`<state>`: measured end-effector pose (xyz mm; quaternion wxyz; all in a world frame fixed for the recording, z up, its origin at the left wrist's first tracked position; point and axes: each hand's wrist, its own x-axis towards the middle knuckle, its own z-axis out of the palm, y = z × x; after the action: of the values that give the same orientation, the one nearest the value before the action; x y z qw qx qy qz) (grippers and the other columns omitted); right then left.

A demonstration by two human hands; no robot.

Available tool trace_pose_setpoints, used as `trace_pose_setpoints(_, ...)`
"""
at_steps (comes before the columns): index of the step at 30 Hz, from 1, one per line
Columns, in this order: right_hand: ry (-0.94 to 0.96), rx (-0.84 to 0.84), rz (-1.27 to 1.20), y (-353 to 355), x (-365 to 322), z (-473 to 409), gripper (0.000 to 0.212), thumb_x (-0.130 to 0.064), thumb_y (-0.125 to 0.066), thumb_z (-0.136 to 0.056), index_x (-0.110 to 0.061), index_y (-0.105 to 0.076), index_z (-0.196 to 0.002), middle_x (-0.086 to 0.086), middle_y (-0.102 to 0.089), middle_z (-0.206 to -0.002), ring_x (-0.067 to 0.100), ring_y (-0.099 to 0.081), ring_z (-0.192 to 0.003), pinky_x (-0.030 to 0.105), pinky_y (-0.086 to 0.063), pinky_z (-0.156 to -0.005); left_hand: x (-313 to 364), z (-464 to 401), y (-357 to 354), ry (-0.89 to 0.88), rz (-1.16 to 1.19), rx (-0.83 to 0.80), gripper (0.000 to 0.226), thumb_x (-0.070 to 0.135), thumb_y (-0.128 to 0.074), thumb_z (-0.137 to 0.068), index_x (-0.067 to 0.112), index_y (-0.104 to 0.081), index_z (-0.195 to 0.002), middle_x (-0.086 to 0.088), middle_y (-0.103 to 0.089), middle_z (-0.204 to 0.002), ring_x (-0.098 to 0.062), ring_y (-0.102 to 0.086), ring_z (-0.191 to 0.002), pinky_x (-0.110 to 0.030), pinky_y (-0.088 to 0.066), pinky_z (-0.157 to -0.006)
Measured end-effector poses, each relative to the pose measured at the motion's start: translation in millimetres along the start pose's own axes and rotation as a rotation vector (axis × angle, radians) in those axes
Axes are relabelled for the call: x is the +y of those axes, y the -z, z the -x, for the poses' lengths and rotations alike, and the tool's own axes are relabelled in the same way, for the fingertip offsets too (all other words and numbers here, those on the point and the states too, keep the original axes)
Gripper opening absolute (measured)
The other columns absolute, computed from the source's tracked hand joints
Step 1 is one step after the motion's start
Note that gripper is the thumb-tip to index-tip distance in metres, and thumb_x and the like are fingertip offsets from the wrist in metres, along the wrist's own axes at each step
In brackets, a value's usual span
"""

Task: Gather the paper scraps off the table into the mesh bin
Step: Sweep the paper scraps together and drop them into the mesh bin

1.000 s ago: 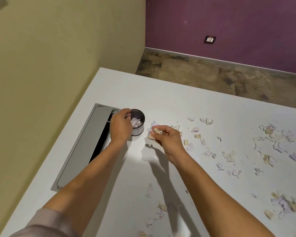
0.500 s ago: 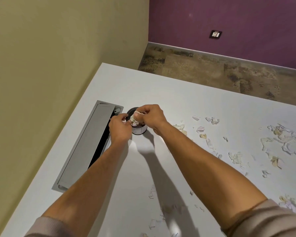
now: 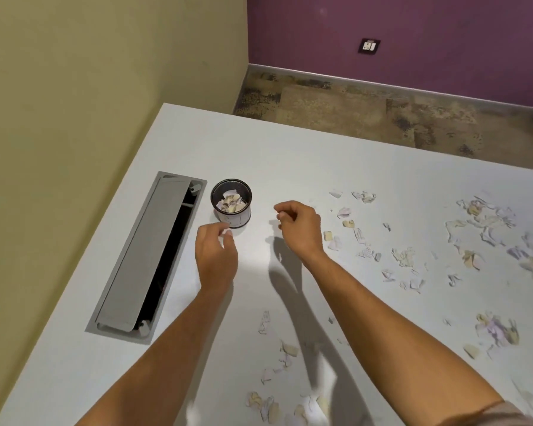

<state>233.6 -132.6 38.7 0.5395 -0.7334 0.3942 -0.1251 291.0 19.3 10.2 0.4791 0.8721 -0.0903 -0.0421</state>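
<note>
Slot (image 3: 148, 259) w/ its grey flap is sitting far left, untouched. Left hand (image 3: 217, 256), which was steadying the bin half a sec ago, is now coming away toward me, fingers loosely curled; looks like it's pinching a tiny white bit, but can't tell for sure. Bin (image 3: 232, 202) is standing alone now, part full of scraps, near the slot. Right hand (image 3: 300, 230) is pulling back from over the bin after dropping its load, fingers half curled, holding nothing I can see. So one more handful is in. Scraps (image 3: 403, 256) are still lying all over the table (image 3: 290, 155) to the right & near me, so lots left.
</note>
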Motion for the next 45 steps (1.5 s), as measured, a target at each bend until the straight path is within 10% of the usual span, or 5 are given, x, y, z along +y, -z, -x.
trace_pose_setpoints(6, 0.000, 0.059, 0.244, 52, 68, 41, 0.025, -0.016, -0.055, -0.095, -0.013, -0.064, -0.118, 0.003, -0.062, -0.127, 0.018, -0.054, -0.120, 0.024, -0.037, -0.100, -29, 74, -29, -0.185, -0.159, -0.322, 0.035, 0.021, -0.054, -0.097, 0.005, -0.058, -0.128, -0.011, -0.054, -0.137, -0.027, -0.045, -0.132, -0.039, -0.036, -0.111)
trace_pose_setpoints(13, -0.012, 0.077, 0.566, 99, 138, 75, 0.052, -0.041, -0.049, -0.098, -0.015, -0.044, -0.143, 0.005, -0.033, -0.156, 0.021, -0.024, -0.146, 0.037, -0.020, -0.119, -65, 127, -52, -0.310, -0.528, -0.605, 0.068, 0.062, -0.015, -0.098, 0.026, 0.003, -0.153, 0.007, 0.013, -0.162, -0.012, 0.020, -0.147, -0.041, 0.006, -0.122)
trace_pose_setpoints(27, 0.290, -0.331, 0.932, 102, 198, 87, 0.064, -0.054, -0.009, -0.101, -0.022, -0.001, -0.155, -0.004, 0.008, -0.162, 0.018, 0.011, -0.150, 0.051, 0.001, -0.121, -73, 156, -74, -0.672, -0.693, -0.798, 0.061, 0.049, -0.019, -0.104, 0.017, -0.007, -0.155, -0.002, -0.005, -0.163, -0.022, 0.003, -0.151, -0.045, -0.003, -0.119)
trace_pose_setpoints(36, -0.051, 0.193, 0.746, 155, 192, 55, 0.064, -0.056, -0.022, -0.100, -0.023, -0.014, -0.154, 0.004, -0.004, -0.164, 0.022, 0.004, -0.151, 0.048, 0.000, -0.122, -13, 79, -126, -0.508, -0.429, -0.530, 0.061, 0.043, -0.042, -0.100, 0.014, -0.023, -0.151, -0.006, -0.011, -0.162, -0.023, 0.000, -0.151, -0.042, -0.004, -0.122)
trace_pose_setpoints(45, -0.180, 0.177, 0.735, 166, 206, 14, 0.078, -0.066, -0.016, -0.094, -0.018, -0.007, -0.155, 0.008, 0.001, -0.164, 0.025, 0.005, -0.151, 0.049, 0.004, -0.121, 12, 5, -180, -0.364, -0.555, -0.662, 0.083, 0.062, -0.040, -0.093, 0.009, -0.015, -0.152, -0.019, -0.007, -0.160, -0.035, -0.003, -0.148, -0.052, -0.010, -0.119)
